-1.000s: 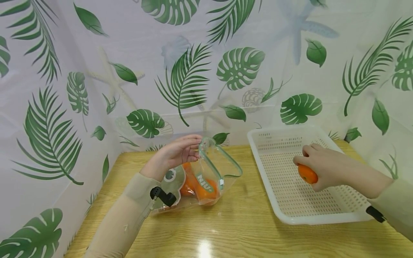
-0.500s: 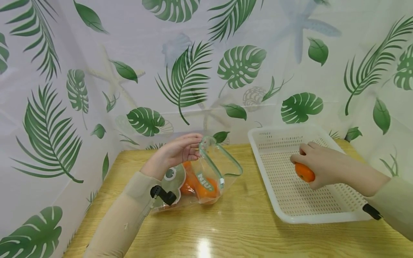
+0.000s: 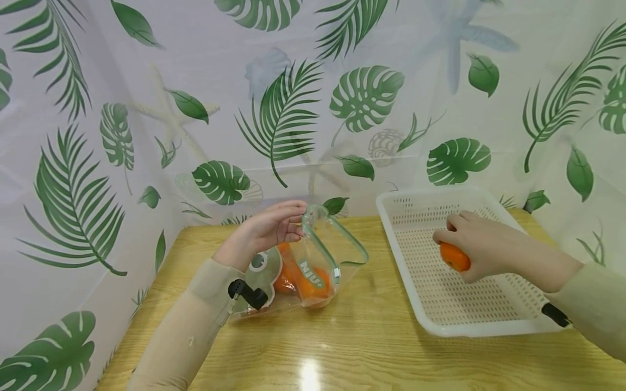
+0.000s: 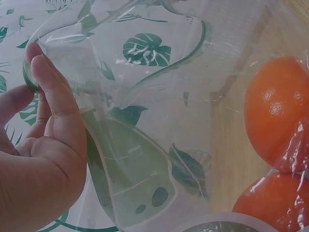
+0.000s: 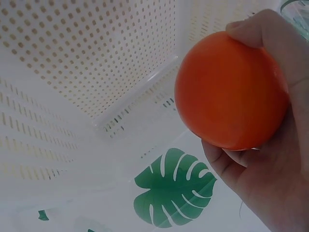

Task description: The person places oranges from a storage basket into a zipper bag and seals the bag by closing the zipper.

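My left hand [image 3: 274, 231] pinches the green-edged rim of a clear zip bag [image 3: 320, 255], whose mouth gapes toward the right. In the left wrist view, thumb and fingertips meet at that rim. Orange fruits [image 4: 277, 113] lie inside the bag, showing through its printed plastic. My right hand [image 3: 489, 247] grips a round orange fruit [image 5: 231, 92] over the white basket [image 3: 425, 320]. The right wrist view shows the thumb on one side of the fruit and fingers curled under the other; its smooth skin faces the camera.
The perforated basket stands on the right of the wooden table [image 3: 357, 347], its floor bare around the hand. A leaf-printed cloth [image 3: 313, 108] walls the table at the back and both sides. Wood surface lies between bag and basket.
My right hand has shifted a little left and up over the basket with the orange fruit in its grip. My left hand stays at the bag's rim.
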Motion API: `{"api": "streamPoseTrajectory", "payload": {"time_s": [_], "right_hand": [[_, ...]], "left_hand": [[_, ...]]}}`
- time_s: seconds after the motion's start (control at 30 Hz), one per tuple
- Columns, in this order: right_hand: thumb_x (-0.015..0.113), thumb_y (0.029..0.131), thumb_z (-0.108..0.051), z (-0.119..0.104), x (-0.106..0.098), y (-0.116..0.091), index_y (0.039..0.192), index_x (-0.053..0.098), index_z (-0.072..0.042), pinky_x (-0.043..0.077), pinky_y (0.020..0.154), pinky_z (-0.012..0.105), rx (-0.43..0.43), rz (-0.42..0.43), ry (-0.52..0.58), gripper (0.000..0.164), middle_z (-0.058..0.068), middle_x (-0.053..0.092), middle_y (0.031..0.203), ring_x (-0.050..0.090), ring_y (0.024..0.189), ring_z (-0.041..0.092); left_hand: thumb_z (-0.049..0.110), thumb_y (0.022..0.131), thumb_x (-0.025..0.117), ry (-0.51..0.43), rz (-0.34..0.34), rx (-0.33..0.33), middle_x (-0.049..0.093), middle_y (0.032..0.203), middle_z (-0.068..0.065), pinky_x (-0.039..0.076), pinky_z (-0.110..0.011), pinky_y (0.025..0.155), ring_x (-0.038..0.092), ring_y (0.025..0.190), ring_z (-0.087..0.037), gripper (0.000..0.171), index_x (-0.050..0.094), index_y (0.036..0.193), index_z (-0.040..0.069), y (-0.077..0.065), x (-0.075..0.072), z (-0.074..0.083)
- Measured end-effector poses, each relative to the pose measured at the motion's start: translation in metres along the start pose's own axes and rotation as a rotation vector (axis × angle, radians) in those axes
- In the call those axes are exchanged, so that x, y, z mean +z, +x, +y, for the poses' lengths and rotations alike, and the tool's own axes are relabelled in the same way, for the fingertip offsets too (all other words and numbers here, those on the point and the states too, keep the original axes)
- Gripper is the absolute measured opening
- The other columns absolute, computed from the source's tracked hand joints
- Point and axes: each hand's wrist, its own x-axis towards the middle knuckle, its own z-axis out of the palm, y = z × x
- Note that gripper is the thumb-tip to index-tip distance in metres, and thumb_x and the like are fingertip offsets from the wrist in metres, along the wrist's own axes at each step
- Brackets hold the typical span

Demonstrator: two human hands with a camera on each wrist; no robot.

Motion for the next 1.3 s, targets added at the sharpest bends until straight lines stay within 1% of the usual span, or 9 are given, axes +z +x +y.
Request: {"api": "streamPoseTrajectory", "payload": {"time_s": [0.47,0.7,1.1,1.3], "right_hand": [[0.091,0.06,-0.022,-0.005,-0.004,0.01,0.111,0.062,-0.024,0.045,0.067,0.031,-0.017,0.004,0.009,0.058,0.002,0.056,0.099,0.048,0.086,0.017],[0.091,0.058,-0.02,-0.008,-0.007,0.014,0.112,0.062,-0.024,0.045,0.064,0.032,-0.023,0.005,0.025,0.061,0.003,0.055,0.1,0.048,0.086,0.019],[0.091,0.061,-0.021,-0.015,-0.013,0.02,0.115,0.063,-0.024,0.046,0.067,0.032,-0.033,0.028,0.014,0.061,0.003,0.056,0.101,0.049,0.089,0.019],[0.091,0.061,-0.021,-0.021,-0.016,0.026,0.115,0.063,-0.023,0.046,0.068,0.032,-0.042,0.034,0.021,0.061,0.003,0.056,0.102,0.049,0.089,0.019]], "left_hand": [[0.011,0.116,0.032,-0.005,0.01,0.004,0.072,0.085,0.006,0.059,-0.019,0.064,0.069,0.065,-0.007,0.044,0.071,0.098,0.022,0.0,0.0,0.0],[0.009,0.115,0.032,0.001,0.002,0.001,0.073,0.087,0.007,0.059,-0.019,0.064,0.069,0.066,-0.007,0.045,0.072,0.099,0.021,0.0,-0.001,-0.001],[0.01,0.116,0.033,-0.013,0.008,0.005,0.073,0.087,0.006,0.059,-0.019,0.064,0.069,0.065,-0.007,0.044,0.072,0.098,0.021,0.0,0.001,0.0],[0.011,0.116,0.033,0.001,0.007,0.01,0.073,0.086,0.007,0.059,-0.019,0.063,0.069,0.065,-0.007,0.043,0.071,0.098,0.022,0.0,0.001,-0.002]]}}
